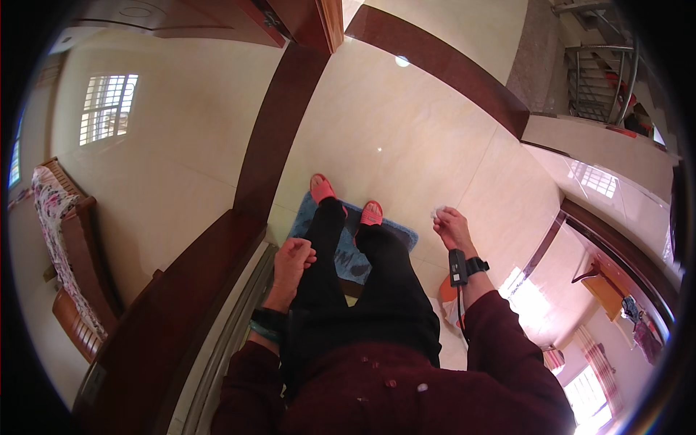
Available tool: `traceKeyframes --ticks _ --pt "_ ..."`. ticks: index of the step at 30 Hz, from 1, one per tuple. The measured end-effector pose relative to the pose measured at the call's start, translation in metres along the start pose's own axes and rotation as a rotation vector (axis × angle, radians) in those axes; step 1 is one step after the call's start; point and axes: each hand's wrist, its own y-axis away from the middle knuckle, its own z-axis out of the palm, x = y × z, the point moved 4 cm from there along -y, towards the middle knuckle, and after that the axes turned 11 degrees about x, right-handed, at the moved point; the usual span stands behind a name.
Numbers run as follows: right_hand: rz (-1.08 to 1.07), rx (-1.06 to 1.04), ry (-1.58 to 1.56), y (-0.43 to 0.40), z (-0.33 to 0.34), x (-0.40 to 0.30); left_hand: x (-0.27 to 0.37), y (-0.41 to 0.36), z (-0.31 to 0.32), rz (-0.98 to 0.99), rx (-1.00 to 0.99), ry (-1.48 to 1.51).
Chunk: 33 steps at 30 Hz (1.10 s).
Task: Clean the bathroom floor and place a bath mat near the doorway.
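Observation:
My right hand [454,228] is held out over the tiled floor. Its fingertips pinch a small whitish crumpled piece [436,211], perhaps tissue or thin plastic. A black device with a cable [458,267] is strapped at that wrist. In front of my left thigh, my left hand [291,266] is curled, and I see nothing in it. My feet, in red slippers [372,214], are on a blue mat [350,263] with darker patches.
Dark red floor strips [283,109] cross beside the doorway at left. An open wooden door [261,22] stands ahead. Metal stair railings [603,81] are far right. A wooden bed or bench with floral cloth [60,217] is at left. An orange-and-white object [449,296] lies behind my right wrist.

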Motion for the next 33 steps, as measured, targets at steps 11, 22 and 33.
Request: traceKeyframes --ticks 11,22,33 --pt "-0.061 -0.237 0.233 -0.09 0.203 -0.018 0.021 -0.097 0.056 -0.029 -0.034 0.246" --pt "-0.456 -0.255 0.497 -0.343 0.392 -0.026 0.03 -0.185 0.126 -0.065 -0.046 0.477" --pt "-1.192 -0.083 0.914 -0.433 0.431 0.001 0.023 -0.201 0.119 -0.403 0.014 0.796"
